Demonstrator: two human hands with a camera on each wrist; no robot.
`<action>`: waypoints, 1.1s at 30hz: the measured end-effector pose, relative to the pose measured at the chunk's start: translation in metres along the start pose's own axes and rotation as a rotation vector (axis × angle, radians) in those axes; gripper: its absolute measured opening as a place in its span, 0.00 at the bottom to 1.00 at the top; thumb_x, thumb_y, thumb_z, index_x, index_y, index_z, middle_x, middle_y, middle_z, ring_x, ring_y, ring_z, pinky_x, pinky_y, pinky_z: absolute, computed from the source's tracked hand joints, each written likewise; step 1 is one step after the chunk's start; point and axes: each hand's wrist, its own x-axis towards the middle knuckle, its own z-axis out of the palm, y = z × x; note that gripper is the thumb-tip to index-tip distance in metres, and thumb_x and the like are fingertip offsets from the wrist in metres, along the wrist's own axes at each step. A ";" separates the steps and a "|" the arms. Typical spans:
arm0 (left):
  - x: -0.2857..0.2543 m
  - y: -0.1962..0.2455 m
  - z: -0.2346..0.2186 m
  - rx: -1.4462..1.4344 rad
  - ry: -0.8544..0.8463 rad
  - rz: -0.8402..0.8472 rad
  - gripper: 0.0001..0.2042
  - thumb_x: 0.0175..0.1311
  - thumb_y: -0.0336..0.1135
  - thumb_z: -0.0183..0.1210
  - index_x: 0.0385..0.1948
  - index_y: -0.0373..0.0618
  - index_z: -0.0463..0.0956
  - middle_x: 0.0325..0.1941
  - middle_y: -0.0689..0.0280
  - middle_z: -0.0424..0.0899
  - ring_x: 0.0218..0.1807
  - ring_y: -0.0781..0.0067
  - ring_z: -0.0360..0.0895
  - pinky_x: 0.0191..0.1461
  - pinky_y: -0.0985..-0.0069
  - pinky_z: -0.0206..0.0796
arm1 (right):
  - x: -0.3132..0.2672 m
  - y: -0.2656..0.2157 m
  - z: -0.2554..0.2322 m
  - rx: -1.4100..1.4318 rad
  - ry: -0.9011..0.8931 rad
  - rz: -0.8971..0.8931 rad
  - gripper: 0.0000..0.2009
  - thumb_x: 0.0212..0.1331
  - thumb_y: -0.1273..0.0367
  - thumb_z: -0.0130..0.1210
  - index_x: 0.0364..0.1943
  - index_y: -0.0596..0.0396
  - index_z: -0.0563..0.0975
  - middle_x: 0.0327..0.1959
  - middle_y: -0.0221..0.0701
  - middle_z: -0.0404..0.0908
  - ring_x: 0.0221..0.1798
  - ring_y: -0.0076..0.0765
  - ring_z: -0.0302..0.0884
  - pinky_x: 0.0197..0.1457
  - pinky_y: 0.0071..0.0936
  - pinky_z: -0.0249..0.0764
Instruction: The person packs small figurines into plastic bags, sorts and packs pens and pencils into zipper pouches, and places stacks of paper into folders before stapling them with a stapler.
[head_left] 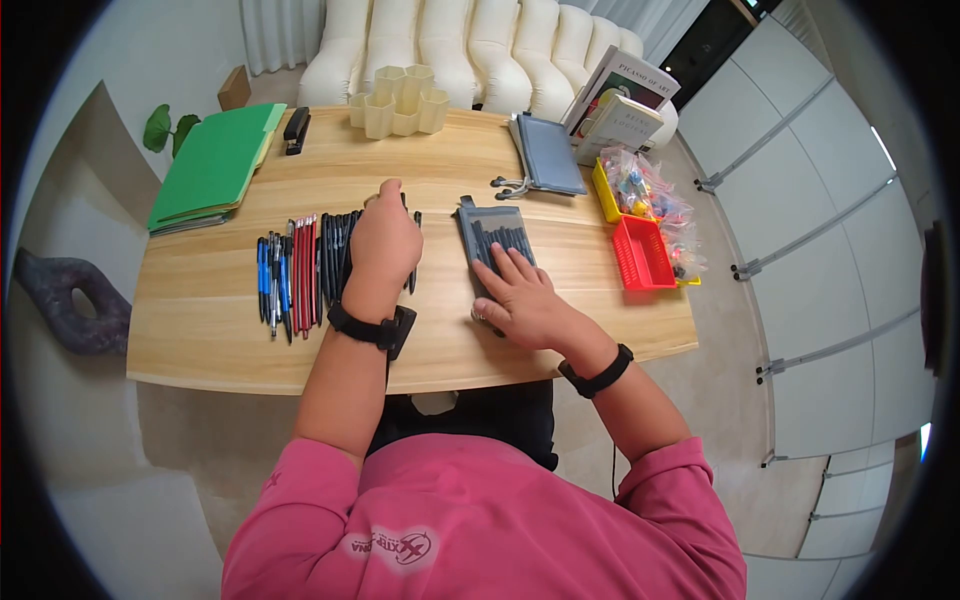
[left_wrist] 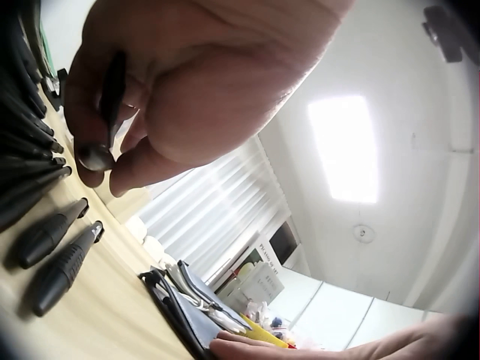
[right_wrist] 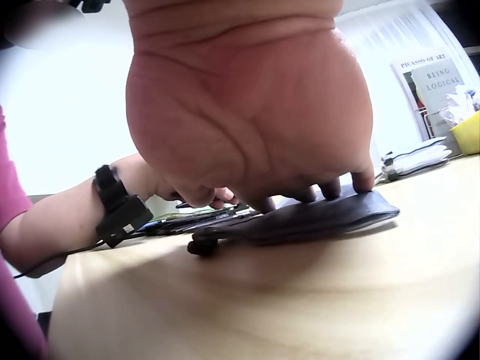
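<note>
Pen (left_wrist: pixel 114 94) of black colour is pinched between the thumb and fingers of the left hand (head_left: pixel 388 240), which bends down at the wrist. The left forearm stretches forward over the table (head_left: pixel 220 350), with the back of the hand turned up. The right hand (head_left: pixel 525 305) is spread wide, its fingers separated, and their tips rest on a flat dark pouch (head_left: pixel 497 217); from the right wrist one sees the palm arched above it. This pouch lies on the table to the right of the left hand, and through its thin, see-through upper face many black pens show. Both forearms are bare below pink sleeves (head_left: pixel 672 470), and each wrist carries a black band.

Beside the left hand, blue pens (head_left: pixel 263 280), red pencils (head_left: pixel 303 270) and black pens (head_left: pixel 335 250) lie side by side in a row. The tabletop is of pale wood with soft grain.

Farther out, I see a smooth green folder (head_left: pixel 215 165), a black stapler (head_left: pixel 296 130), a cream holder (head_left: pixel 402 103) made of six-sided cups, a blue-grey bag (head_left: pixel 553 157), upright books (head_left: pixel 622 100), a red plastic basket (head_left: pixel 643 255) with openwork walls, and shiny clear packets (head_left: pixel 650 190). Behind the table, a white sofa (head_left: pixel 445 50) has plump, padded ribs.
</note>
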 end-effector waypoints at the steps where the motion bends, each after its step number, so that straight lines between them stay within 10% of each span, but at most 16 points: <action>1: -0.001 0.000 -0.003 0.005 0.013 -0.003 0.28 0.66 0.27 0.61 0.70 0.40 0.71 0.58 0.43 0.86 0.55 0.42 0.87 0.59 0.54 0.80 | -0.002 0.004 0.002 0.004 -0.004 -0.001 0.37 0.80 0.43 0.42 0.85 0.45 0.57 0.89 0.53 0.46 0.90 0.66 0.42 0.87 0.61 0.46; 8: 0.000 -0.007 -0.008 0.222 -0.075 0.054 0.17 0.67 0.26 0.59 0.58 0.36 0.75 0.55 0.43 0.84 0.55 0.41 0.87 0.59 0.55 0.82 | -0.023 0.021 -0.016 0.276 0.672 -0.074 0.16 0.62 0.78 0.62 0.54 0.52 0.85 0.63 0.43 0.83 0.65 0.58 0.77 0.69 0.48 0.76; 15: -0.017 0.006 -0.009 0.339 0.158 0.244 0.14 0.62 0.27 0.63 0.50 0.43 0.84 0.52 0.50 0.87 0.55 0.44 0.86 0.57 0.56 0.80 | -0.047 0.001 -0.001 0.269 0.498 -0.139 0.13 0.55 0.73 0.72 0.46 0.50 0.89 0.56 0.36 0.85 0.61 0.51 0.80 0.64 0.43 0.80; 18: -0.029 0.018 -0.006 0.068 -0.178 0.467 0.09 0.58 0.34 0.70 0.38 0.44 0.88 0.42 0.54 0.89 0.49 0.49 0.88 0.52 0.59 0.80 | -0.044 -0.003 0.010 0.236 0.496 -0.140 0.14 0.54 0.68 0.74 0.46 0.49 0.89 0.55 0.35 0.85 0.60 0.51 0.80 0.62 0.43 0.80; 20: -0.039 0.034 -0.013 0.009 -0.763 0.438 0.11 0.53 0.40 0.74 0.32 0.43 0.88 0.33 0.55 0.89 0.42 0.51 0.88 0.47 0.60 0.79 | -0.044 -0.004 0.013 0.231 0.488 -0.136 0.14 0.54 0.67 0.75 0.46 0.48 0.89 0.55 0.35 0.85 0.59 0.51 0.81 0.62 0.43 0.81; 33: -0.047 0.043 -0.001 0.060 -0.772 0.613 0.10 0.52 0.40 0.69 0.32 0.45 0.87 0.32 0.56 0.89 0.38 0.50 0.86 0.44 0.60 0.78 | -0.042 -0.023 0.014 0.165 0.586 -0.065 0.11 0.55 0.63 0.74 0.40 0.49 0.88 0.46 0.31 0.86 0.51 0.46 0.84 0.52 0.41 0.83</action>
